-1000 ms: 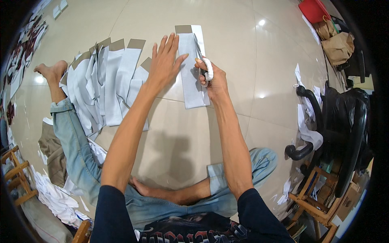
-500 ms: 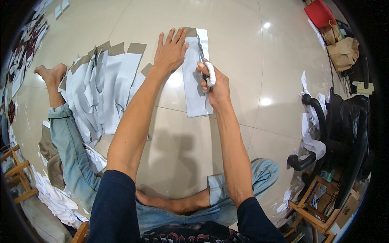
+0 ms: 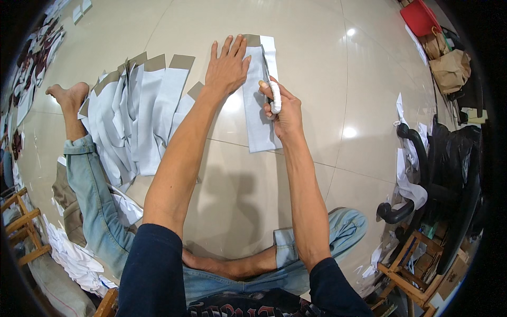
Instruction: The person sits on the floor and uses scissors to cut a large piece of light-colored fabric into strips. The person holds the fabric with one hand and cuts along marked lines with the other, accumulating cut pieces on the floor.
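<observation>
A long pale strip of fabric [image 3: 255,124] with a brown band at its far end lies on the tiled floor in front of me, over a white piece [image 3: 269,50] that shows along its right side. My left hand [image 3: 227,66] lies flat with fingers spread, its fingertips on the strip's far left edge. In my right hand [image 3: 287,113] are scissors [image 3: 275,98], their handle wrapped in white; the blades point away from me along the strip's right edge. Left of my left arm, several similar brown-ended strips [image 3: 150,100] lie overlapping in a fanned pile.
My bare foot [image 3: 71,96] rests beside the pile. At right stand a black chair [image 3: 454,164] and a wooden frame [image 3: 409,264]; beyond them are a brown paper bag [image 3: 451,71] and a red container [image 3: 420,17]. White cloth scraps [image 3: 76,259] lie at lower left.
The view has shifted slightly, moving the whole scene a little to the right. My left hand still presses on the strip, and the scissors stay at its right edge.
</observation>
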Motion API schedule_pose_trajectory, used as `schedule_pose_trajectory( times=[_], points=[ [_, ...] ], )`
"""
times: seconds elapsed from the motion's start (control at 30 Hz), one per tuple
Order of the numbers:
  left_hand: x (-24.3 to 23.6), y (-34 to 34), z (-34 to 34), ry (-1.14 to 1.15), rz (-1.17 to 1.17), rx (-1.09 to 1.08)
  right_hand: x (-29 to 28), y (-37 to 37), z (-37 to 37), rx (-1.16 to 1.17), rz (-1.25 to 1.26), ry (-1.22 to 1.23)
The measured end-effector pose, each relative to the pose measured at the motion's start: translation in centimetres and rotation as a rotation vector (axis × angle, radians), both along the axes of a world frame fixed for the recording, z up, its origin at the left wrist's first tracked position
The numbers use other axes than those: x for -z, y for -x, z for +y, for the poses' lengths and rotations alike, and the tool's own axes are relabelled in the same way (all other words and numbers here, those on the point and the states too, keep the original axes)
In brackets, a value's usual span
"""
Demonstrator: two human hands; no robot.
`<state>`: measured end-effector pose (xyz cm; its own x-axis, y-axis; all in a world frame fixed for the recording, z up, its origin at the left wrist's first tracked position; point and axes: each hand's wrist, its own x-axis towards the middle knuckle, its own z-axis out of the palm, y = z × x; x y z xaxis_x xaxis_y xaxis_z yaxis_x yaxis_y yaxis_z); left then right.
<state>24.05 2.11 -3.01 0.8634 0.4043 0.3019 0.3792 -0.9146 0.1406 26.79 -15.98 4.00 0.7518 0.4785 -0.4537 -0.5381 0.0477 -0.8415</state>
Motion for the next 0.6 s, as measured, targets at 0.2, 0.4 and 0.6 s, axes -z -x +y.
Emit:
schedule_pose_trajectory(
  times=[0.2, 0.4, 0.6],
  points=[
    [0.0, 0.0, 0.0, -0.005, -0.012, 0.000, -0.2, 0.2, 0.3, -0.008, -0.018, 0.072],
    [0.0, 0.0, 0.0, 0.017, -0.039, 0.002, -0.4, -0.7, 1.0, 0.001, -0.021, 0.029],
    [-0.3, 0.1, -0.3, 0.034, -0.026, -0.002, 0.1, -1.0, 1.9, 0.028, -0.027, 0.025]
  ],
)
